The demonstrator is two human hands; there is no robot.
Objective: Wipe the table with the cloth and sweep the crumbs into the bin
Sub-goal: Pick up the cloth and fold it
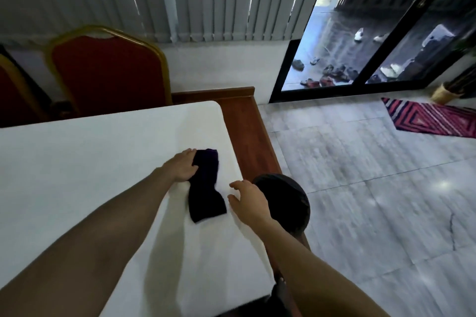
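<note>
A dark purple cloth (206,185) lies folded on the white table (90,162), near its right edge. My left hand (183,166) presses flat on the cloth's upper left part, fingers resting on it. My right hand (247,199) hovers just right of the cloth with fingers spread and holds nothing. A dark round bin (288,201) stands on the floor beside the table's right edge, partly hidden behind my right hand. I can make out no crumbs on the tabletop.
A wooden bench or frame (247,131) runs along the table's right side. Two red chairs with gold frames (108,72) stand behind the table. Marble floor (373,188), a striped rug (432,118) and a glass door (360,33) lie to the right.
</note>
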